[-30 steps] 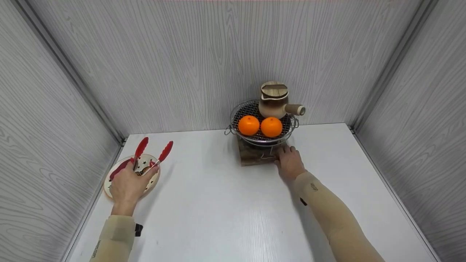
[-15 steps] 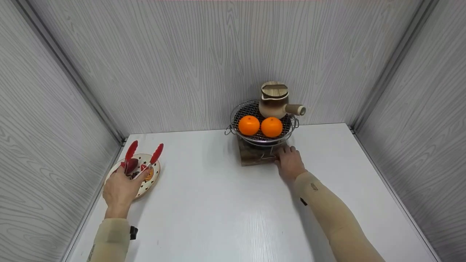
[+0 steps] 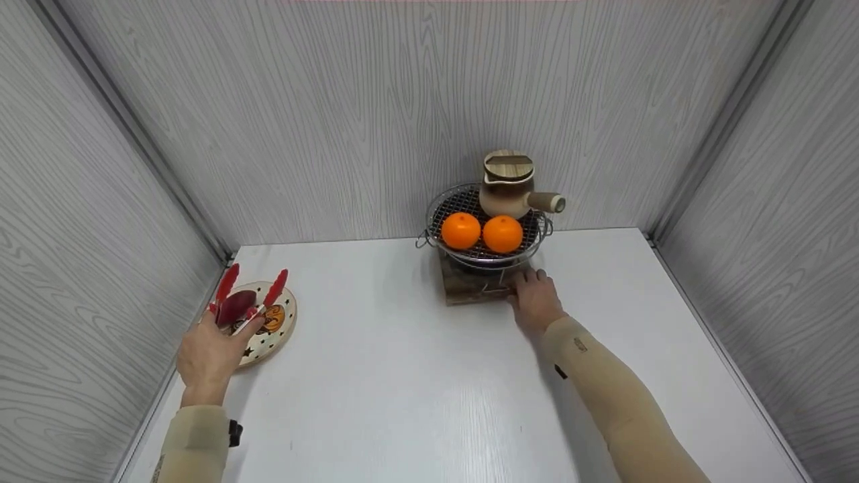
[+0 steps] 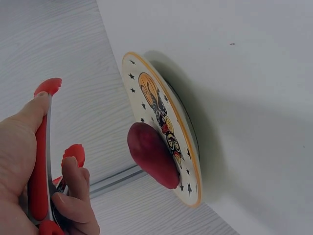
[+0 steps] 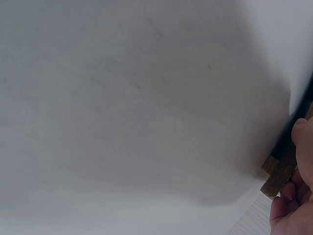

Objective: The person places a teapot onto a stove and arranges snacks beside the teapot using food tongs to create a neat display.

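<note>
My left hand [image 3: 209,352] holds a pair of tongs [image 4: 41,166] with red tips spread apart and nothing between them. In the head view the tongs overlap the far-left plate [image 3: 288,315], which has stars and a cartoon pumpkin on it. A dark red sweet potato [image 4: 152,155] lies on this plate, apart from the tongs in the left wrist view. With thumb and fingers my right hand [image 3: 537,302] grips the front right corner of a wooden base [image 3: 463,290] under a round wire grill [image 3: 453,202]. Part of that hand is cut off in the right wrist view.
On the grill rest two oranges [image 3: 461,231] side by side. Behind them stands a brown clay teapot [image 3: 500,200] with a wooden lid, its side handle [image 3: 547,202] jutting right past the grill's rim. Grey wood-grain walls [image 3: 335,121] enclose the white table [image 3: 376,376].
My left hand and the tongs have moved left and nearer to me, uncovering more of the sweet potato and the plate's pumpkin picture. My right hand has stayed on the wooden base.
</note>
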The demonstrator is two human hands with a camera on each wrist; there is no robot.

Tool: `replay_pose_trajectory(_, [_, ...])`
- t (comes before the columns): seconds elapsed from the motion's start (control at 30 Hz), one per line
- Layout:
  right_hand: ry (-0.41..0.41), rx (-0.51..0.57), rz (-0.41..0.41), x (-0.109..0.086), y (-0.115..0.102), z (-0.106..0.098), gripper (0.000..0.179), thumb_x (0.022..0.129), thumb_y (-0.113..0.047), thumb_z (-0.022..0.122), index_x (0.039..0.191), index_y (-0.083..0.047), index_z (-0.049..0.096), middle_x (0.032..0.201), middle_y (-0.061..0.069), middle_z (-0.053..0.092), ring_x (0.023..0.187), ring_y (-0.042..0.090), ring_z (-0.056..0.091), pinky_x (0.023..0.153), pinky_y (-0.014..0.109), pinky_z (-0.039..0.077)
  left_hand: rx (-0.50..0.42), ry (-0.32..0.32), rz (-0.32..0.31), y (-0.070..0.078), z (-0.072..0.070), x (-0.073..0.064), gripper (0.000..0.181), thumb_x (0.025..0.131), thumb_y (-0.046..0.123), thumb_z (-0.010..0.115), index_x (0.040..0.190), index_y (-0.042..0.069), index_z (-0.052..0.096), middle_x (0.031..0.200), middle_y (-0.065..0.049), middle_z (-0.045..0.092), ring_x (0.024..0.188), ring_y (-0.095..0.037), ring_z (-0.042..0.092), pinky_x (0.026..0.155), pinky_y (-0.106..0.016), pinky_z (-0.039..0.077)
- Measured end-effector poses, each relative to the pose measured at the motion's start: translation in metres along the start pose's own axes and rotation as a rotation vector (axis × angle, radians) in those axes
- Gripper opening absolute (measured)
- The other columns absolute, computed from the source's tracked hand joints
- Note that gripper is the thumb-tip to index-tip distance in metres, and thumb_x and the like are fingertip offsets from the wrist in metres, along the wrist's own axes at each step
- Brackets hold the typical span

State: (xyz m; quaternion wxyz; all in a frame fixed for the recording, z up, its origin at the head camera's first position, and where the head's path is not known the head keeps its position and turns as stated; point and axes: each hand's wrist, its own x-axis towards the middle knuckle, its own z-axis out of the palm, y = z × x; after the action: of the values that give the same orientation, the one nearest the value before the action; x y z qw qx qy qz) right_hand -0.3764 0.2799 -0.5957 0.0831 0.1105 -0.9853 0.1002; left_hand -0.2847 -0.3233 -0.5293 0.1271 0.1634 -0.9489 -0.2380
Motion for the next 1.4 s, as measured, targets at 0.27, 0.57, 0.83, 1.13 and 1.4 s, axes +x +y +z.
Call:
replay_pose_trajectory(0.27, [-0.005, 0.015, 0.005, 0.003, 0.002, 0.001, 0.041, 0.111, -0.024, 0.07, 0.143, 0.0, 0.06, 0.142, 0.024, 0.064, 0.126, 0.043, 0.058, 0.113, 0.061, 0.05, -0.01, -0.03, -0.029, -0.015, -0.003, 0.003, 0.091, 0.092, 0.072, 0.082, 0.138, -0.005, 0.063, 0.137, -0.042, 0.069, 0.117, -0.063, 0.068, 0.087, -0.066, 0.054])
replay_pose_trajectory(0.57, [0.009, -0.03, -0.013, 0.011, 0.017, 0.02, 0.042, 0.111, -0.027, 0.071, 0.14, 0.002, 0.06, 0.145, 0.026, 0.062, 0.122, 0.043, 0.057, 0.107, 0.061, 0.051, 0.025, -0.044, -0.029, -0.024, -0.01, 0.011, 0.101, 0.092, 0.075, 0.08, 0.143, -0.01, 0.06, 0.128, -0.044, 0.069, 0.104, -0.06, 0.068, 0.078, -0.061, 0.052])
replay_pose_trajectory(0.83, [0.044, -0.002, -0.021, 0.0, 0.001, -0.002, 0.038, 0.107, -0.02, 0.075, 0.135, 0.003, 0.063, 0.14, 0.027, 0.064, 0.116, 0.043, 0.057, 0.103, 0.06, 0.051, 0.028, -0.112, -0.1, -0.032, -0.013, 0.013, 0.098, 0.089, 0.082, 0.078, 0.129, -0.007, 0.064, 0.114, -0.034, 0.07, 0.089, -0.04, 0.061, 0.063, -0.041, 0.043])
replay_pose_trajectory(1.13, [0.02, 0.021, 0.005, -0.002, -0.008, -0.012, 0.037, 0.11, -0.019, 0.072, 0.139, 0.002, 0.062, 0.144, 0.026, 0.063, 0.121, 0.043, 0.058, 0.11, 0.061, 0.05, 0.05, -0.129, -0.092, -0.045, -0.011, 0.016, 0.092, 0.091, 0.076, 0.08, 0.122, -0.01, 0.066, 0.098, -0.03, 0.07, 0.082, -0.036, 0.059, 0.063, -0.041, 0.042])
replay_pose_trajectory(1.4, [0.025, 0.013, -0.015, -0.005, -0.01, -0.013, 0.037, 0.109, -0.02, 0.073, 0.136, 0.003, 0.062, 0.141, 0.027, 0.064, 0.119, 0.044, 0.059, 0.106, 0.061, 0.052, 0.055, -0.181, -0.138, -0.06, -0.007, 0.02, 0.088, 0.091, 0.081, 0.076, 0.107, -0.004, 0.061, 0.089, -0.021, 0.064, 0.079, -0.033, 0.059, 0.062, -0.039, 0.042])
